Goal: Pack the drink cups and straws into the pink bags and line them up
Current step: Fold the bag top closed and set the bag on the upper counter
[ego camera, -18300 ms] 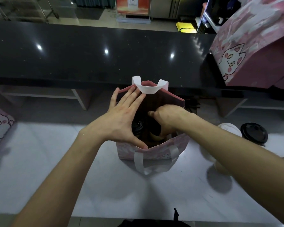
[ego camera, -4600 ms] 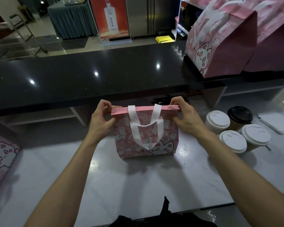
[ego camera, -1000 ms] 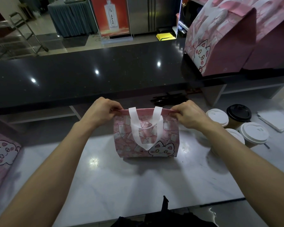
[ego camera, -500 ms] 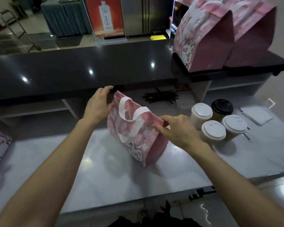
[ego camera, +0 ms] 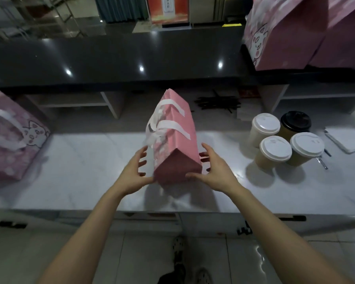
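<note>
Flanking the closed pink bag (ego camera: 173, 140) on the white counter (ego camera: 80, 171), the left hand (ego camera: 134, 173) and right hand (ego camera: 215, 171) spread their fingers against its sides. Beyond, 4 cups (ego camera: 275, 151) stand right; straws (ego camera: 216, 102) lie behind.

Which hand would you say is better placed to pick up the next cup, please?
Right. The right hand flanks the pink bag on the side where the four lidded cups stand; the left hand would need to cross the bag.
</note>
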`<state>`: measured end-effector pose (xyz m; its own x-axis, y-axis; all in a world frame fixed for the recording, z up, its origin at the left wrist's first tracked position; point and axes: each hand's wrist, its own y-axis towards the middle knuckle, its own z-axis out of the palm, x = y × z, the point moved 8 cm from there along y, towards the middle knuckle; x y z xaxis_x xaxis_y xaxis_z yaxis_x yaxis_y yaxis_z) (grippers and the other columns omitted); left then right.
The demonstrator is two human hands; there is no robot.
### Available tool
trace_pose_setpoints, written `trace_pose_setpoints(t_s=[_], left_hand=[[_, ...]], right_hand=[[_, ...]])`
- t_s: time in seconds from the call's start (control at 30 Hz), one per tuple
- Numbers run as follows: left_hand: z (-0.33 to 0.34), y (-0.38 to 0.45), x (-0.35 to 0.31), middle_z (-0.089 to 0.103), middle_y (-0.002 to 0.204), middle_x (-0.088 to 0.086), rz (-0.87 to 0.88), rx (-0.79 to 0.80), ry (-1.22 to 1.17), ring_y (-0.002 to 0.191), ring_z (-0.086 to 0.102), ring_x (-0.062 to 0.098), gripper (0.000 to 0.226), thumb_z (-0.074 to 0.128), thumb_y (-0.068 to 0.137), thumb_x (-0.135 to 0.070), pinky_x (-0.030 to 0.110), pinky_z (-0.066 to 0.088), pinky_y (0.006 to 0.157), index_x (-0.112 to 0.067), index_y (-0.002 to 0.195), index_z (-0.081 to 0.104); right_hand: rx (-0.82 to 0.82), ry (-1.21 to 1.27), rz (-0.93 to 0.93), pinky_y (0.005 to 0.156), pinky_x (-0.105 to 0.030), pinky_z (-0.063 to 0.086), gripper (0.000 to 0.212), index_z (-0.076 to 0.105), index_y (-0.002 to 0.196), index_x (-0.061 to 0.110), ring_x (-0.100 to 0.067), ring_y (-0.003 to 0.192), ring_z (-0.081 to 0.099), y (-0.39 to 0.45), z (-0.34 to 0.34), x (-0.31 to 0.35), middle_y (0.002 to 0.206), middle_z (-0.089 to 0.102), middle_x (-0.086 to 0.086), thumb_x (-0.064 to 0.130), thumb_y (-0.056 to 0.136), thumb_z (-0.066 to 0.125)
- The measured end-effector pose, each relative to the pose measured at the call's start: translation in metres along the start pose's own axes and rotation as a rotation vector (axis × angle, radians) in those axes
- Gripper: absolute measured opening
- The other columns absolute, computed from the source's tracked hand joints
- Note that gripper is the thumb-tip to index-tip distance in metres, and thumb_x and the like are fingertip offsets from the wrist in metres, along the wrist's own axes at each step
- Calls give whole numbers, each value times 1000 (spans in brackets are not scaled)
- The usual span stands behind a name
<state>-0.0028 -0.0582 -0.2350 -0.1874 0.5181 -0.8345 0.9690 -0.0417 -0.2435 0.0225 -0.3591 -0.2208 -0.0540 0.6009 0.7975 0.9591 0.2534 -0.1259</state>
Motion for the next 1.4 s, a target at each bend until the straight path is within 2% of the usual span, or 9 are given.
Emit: trace_pose_setpoints(t_s=[0.13,0.23,0.33,0.57,0.77,0.83,0.97,1.3,1.4], left_hand=[[19,0,-11,22,175,-12,3,26,6,155,36,17,159,108,49,-50,54,52,115,-53,170,4],[26,13,-25,36,155,-50,69,50,-41,138,50,-13,153,105,51,-44,28,59,103,-67,162,3],[26,19,-33,47,133,-61,139,78,-25,116,56,-28,143,97,58,-41,8,56,80,-68,162,2],[-2,3,-71,59,146,-20,254,70,-3,121,64,3,142,95,60,-63,18,60,83,-66,164,-2],[-33,2,-152,47,158,-25,532,31,123,133,53,-5,134,90,66,-76,31,49,104,-68,164,-3],[-41,11,-180,44,159,-27,579,-2,149,137,49,-10,137,92,68,-71,31,49,108,-66,164,-6],[-51,42,-238,22,179,-5,674,-59,198,166,24,18,144,100,74,-47,54,33,130,-43,173,-4],[-26,130,-326,40,170,-8,633,-120,120,153,45,15,147,105,68,-38,51,51,118,-43,174,3],[-9,152,-317,56,150,-20,581,-131,81,133,58,-3,141,105,65,-35,40,58,107,-41,173,14]], right_hand=[[43,8,-2,116,-57,50,165,-11,167,51,-26,158,34,6,10,5,174,19,7,80,45,97],[35,-2,-106,118,-58,47,163,-17,163,59,-26,154,37,13,15,24,172,21,8,76,48,97],[4,-1,-107,122,-59,42,158,-17,165,57,-24,156,35,15,19,33,173,24,4,73,54,96],[-119,-21,-106,108,-55,55,154,-10,164,62,-22,140,53,-4,-4,67,162,41,8,67,56,100],[-246,-40,-165,110,-52,55,155,-4,163,65,-19,140,54,-17,-64,118,160,44,9,70,49,101],[-284,-59,-193,111,-51,54,154,-3,164,64,-19,138,56,-11,-91,136,156,48,8,70,48,99],[-343,-100,-257,114,-47,51,149,3,165,61,-17,136,57,16,-150,163,152,52,5,64,49,97],[-265,-96,-253,101,-27,45,152,3,167,55,-6,128,53,128,-249,142,142,47,23,62,48,98],[-199,-83,-200,105,-30,50,153,3,167,54,-4,124,58,151,-249,119,138,53,26,56,49,101]])
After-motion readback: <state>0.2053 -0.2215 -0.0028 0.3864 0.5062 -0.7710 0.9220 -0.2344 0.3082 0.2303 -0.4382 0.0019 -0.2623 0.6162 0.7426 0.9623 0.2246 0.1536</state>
